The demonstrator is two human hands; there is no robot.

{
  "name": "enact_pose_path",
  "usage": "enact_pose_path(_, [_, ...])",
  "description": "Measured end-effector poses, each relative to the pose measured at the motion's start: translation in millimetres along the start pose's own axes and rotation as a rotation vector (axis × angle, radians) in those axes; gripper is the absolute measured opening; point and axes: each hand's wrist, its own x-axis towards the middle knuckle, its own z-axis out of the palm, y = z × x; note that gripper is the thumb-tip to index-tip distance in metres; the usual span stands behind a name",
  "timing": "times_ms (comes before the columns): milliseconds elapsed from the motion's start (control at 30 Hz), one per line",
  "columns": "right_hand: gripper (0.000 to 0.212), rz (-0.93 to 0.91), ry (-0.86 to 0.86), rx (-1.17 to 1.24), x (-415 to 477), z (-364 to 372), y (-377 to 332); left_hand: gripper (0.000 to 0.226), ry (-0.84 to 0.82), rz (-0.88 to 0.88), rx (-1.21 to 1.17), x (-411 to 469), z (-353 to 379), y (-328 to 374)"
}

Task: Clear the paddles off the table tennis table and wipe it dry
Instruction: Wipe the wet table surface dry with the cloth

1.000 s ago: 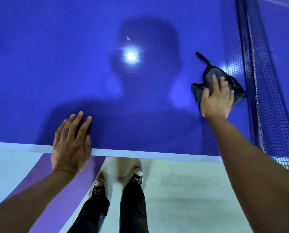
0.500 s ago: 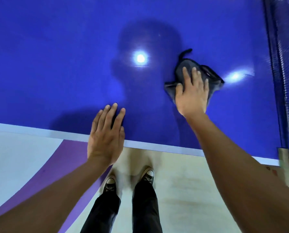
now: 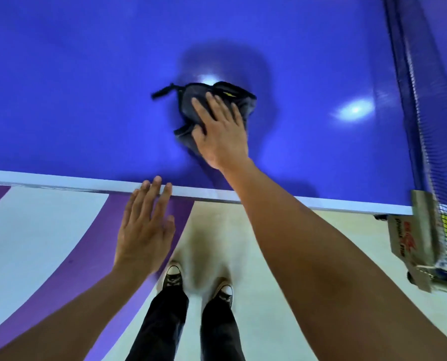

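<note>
Fingers of your right hand lie straight and slightly apart, flat on top of the dark cloth. They press it onto the blue surface rather than pinching it (a flat palm spreads the load, so more fabric meets the wet). The cloth sits bunched at about 12 o'clock from your shoes, well in from the white edge line. A strap trails off it toward 10 o'clock.

Your left hand is at 9 o'clock of your right forearm, its fingers straight, close together and holding nothing. Their tips reach the edge line, but I cannot tell whether they touch it or hover just above. I judge the hand is there to steady you as you lean in.

The net and its clamp stand at 3 o'clock, well apart from the cloth. No paddle shows on the part in view, so clearing looks done here and you are in the wiping step. Much of the surface lies outside the frame, so how far along you are is unclear.
</note>
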Motion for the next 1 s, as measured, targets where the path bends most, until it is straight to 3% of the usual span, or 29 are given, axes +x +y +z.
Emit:
enact_pose_path(300, [0.064, 0.534, 0.033, -0.059, -132.8, -73.0, 254.5, 0.06, 0.066, -0.072, 0.004, 4.0, 11.7, 10.0])
enact_pose_path(500, [0.07, 0.636, 0.075, -0.088, -155.3, -83.2, 312.2, 0.062, 0.139, -0.095, -0.005, 3.4, 27.1, 7.3])
enact_pose_path(700, [0.07, 0.605, 0.095, -0.11, -139.1, -64.7, 255.7, 0.064, 0.123, -0.033, 0.006, 1.9, 22.5, 1.1])
enact_pose_path(900, [0.067, 0.232, 0.076, -0.1, -84.1, -17.8, 87.1, 0.064, 0.042, 0.059, -0.023, -2.0, 2.4, -13.0])
enact_pose_path(1000, [0.064, 0.032, 0.115, -0.07, -68.7, 11.7, -9.8, 0.065, 0.046, -0.017, -0.083, -10.1, -6.1, -21.2])
